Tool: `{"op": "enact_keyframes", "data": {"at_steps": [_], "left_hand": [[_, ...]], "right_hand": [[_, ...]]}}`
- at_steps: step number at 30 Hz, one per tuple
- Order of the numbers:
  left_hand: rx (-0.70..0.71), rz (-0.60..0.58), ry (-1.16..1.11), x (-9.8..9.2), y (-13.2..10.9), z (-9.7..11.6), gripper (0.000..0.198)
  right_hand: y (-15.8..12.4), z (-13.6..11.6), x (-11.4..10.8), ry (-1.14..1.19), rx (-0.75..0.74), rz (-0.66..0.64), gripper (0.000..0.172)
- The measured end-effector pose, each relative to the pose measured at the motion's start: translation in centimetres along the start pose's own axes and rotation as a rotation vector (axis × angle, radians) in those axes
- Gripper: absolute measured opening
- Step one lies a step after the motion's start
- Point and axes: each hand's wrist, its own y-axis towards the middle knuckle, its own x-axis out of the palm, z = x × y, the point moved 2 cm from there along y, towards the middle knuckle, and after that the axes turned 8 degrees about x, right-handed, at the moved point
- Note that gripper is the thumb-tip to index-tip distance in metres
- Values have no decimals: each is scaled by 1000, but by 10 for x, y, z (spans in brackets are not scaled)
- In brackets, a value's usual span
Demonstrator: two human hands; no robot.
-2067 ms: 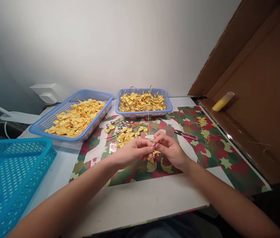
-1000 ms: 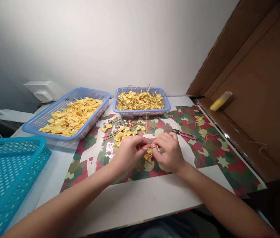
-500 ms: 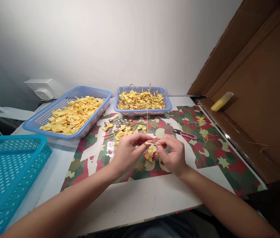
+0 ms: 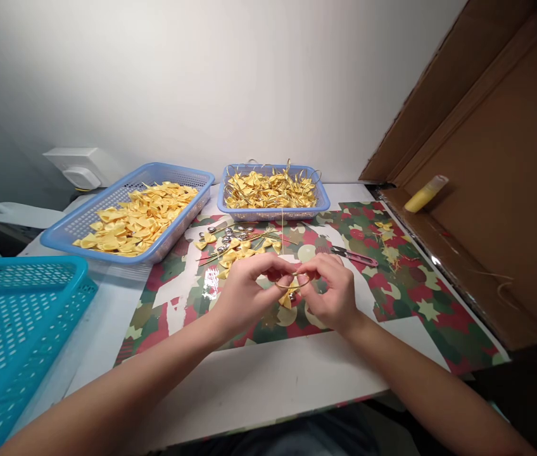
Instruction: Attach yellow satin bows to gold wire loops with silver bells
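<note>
Yellow bows (image 4: 286, 300), gold cord (image 4: 291, 287) — and look at that mat (image 4: 411, 278), blotchy camouflage in red, green and cream! Blue baskets (image 4: 273, 213), turquoise crate (image 4: 76, 278), pink-handled snips (image 4: 356, 256), brown cardboard (image 4: 501, 158) — all against a white wall (image 4: 268, 76).

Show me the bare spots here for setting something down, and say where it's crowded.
The white strip between the patterned sheet and the near edge is bare between the forearms. The sheet's right part has room from the yellow scraps to its near corner. It is crowded beyond the left hand, among the loose bows and silver beads.
</note>
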Motion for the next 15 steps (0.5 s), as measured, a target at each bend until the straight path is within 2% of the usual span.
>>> {"op": "enact_keyframes", "data": {"at_steps": [9,15], "left_hand": [[59,8,154,0,1,1,6],[247,3,331,0,2,3,3]], "right_hand": [[-1,1,1,1,-51,16,16],[-1,0,0,22,-36,-1,17]]}}
